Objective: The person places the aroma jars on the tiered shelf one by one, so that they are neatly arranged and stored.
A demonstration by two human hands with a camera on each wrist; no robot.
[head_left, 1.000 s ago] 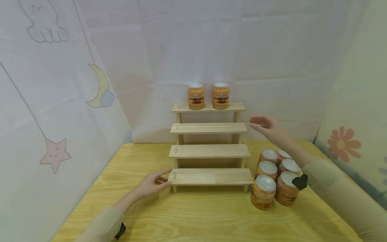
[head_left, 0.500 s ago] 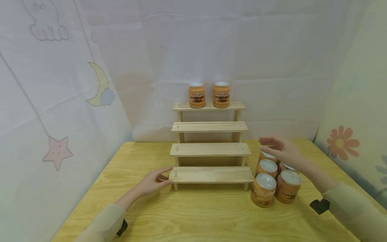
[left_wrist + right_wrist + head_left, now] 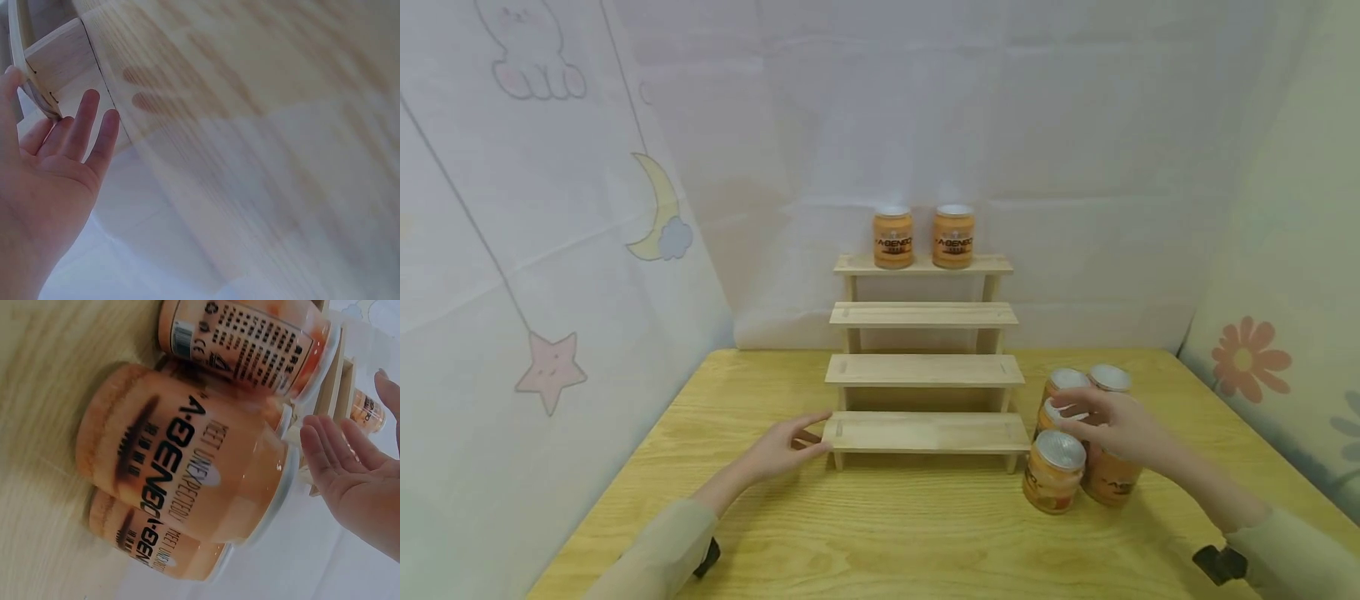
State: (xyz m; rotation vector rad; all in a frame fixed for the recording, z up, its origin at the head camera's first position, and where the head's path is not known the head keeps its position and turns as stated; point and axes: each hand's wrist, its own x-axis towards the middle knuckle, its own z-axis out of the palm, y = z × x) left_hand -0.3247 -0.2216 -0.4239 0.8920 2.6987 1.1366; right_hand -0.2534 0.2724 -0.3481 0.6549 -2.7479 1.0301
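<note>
- Because the jar group (image 3: 1093,467) on the right side of the desk (image 3: 880,533) is packed so tight, I think a bump from the right hand (image 3: 1112,425) could tip one jar or shove the ones next to it.
- The right hand is over the middle of that group, thumb and fingers apart, and it looks like it holds nothing. I can't tell if it touches a jar. It hides some of them.
- The near left lid (image 3: 1062,451) looks shiny, so a jar picked up only by its top might slip.
- The left hand (image 3: 778,450) touches the left end of the lowest step (image 3: 925,432) of the wooden rack (image 3: 925,315), thumb and fingers apart. A hard push there might make the rack slide.
- A big shake could wobble the left top jar (image 3: 893,240) and the right top jar (image 3: 953,240), which stand upright on the far top step (image 3: 922,265) with a gap between.
- The near left jar (image 3: 1052,487) is just beside the rack's right end, so it could get in the way.
- A dark box (image 3: 1221,564) on the right wrist might brush something. A pale cloth (image 3: 1075,125) hangs behind the rack, with a red flower (image 3: 1251,358) on the right side.
</note>
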